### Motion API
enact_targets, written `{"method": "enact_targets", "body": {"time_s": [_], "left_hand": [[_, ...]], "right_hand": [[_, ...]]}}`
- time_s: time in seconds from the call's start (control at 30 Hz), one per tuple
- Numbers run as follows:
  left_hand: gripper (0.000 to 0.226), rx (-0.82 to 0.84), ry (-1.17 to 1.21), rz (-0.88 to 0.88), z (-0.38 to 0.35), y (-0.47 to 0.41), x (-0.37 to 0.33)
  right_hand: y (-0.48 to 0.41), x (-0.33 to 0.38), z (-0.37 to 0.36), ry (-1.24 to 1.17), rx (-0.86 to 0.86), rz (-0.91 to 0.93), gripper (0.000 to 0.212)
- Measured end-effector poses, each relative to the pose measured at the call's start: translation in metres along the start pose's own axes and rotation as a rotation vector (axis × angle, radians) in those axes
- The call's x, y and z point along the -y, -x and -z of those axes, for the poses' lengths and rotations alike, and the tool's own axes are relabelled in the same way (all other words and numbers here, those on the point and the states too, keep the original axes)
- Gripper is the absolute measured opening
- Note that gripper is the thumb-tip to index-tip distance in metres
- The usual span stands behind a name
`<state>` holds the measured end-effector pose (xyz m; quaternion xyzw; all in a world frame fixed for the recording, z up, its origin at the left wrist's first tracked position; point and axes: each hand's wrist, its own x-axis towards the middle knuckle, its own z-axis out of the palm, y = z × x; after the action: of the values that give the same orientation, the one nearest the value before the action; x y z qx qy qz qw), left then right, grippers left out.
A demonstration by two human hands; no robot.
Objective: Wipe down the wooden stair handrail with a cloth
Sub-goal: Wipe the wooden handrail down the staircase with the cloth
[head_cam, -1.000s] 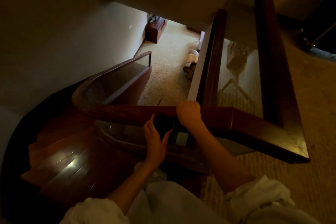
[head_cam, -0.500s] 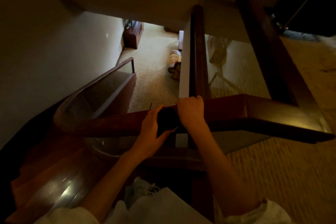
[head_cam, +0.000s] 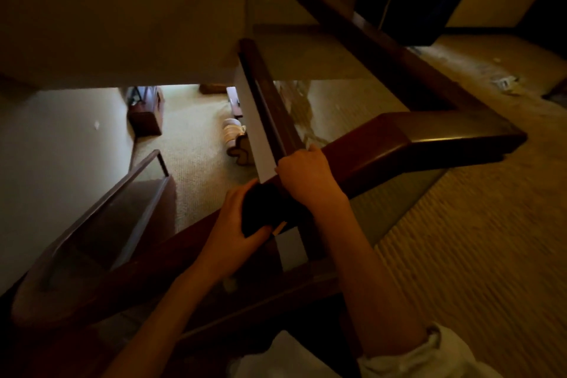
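The dark cloth (head_cam: 264, 209) is lying draped over the wooden handrail (head_cam: 429, 144), squeezed between both hands. The left hand (head_cam: 234, 225) is holding it, its grip closed round the cloth with the thumb below and the fingers on top. The right hand (head_cam: 306, 176) is gripping the handrail itself, fingers hooking over the far edge and touching the cloth. Beige carpet (head_cam: 460, 255) is showing to the right, on the landing.

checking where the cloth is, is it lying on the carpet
No, the dark cloth is against the handrail, gripped by the left hand beside the right hand.
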<state>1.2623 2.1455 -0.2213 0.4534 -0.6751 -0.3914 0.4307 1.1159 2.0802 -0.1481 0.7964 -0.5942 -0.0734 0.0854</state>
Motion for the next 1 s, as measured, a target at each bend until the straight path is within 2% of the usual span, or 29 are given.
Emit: {"method": "enact_targets", "body": {"time_s": [0.13,0.33,0.57,0.67,0.8,0.87,1.0], "left_hand": [[0.082,0.044,0.004,0.039,0.005,0.001,0.005],[0.076,0.091,0.036,0.039,0.008,-0.023,0.011],[0.082,0.26,0.12,0.001,0.015,-0.041,0.018],[0.076,0.307,0.082,-0.014,0.007,-0.053,0.01],[0.054,0.243,0.033,-0.103,-0.011,-0.074,-0.004],[0.052,0.203,0.034,-0.097,-0.016,-0.078,-0.007],[0.054,0.137,-0.049,-0.133,-0.005,-0.068,0.019]], "right_hand": [[0.007,0.002,0.001,0.008,-0.021,0.002,0.026],[0.008,0.002,-0.001,-0.014,-0.062,-0.029,0.025],[0.006,0.003,0.001,-0.118,-0.048,-0.053,0.025],[0.004,0.004,-0.001,-0.318,-0.211,-0.153,0.025],[0.005,-0.003,0.002,-0.729,-0.675,-0.437,0.025],[0.004,-0.003,0.003,-0.82,-0.715,-0.491,0.029],[0.001,-0.001,0.001,-0.699,-0.673,-0.474,0.026]]}}
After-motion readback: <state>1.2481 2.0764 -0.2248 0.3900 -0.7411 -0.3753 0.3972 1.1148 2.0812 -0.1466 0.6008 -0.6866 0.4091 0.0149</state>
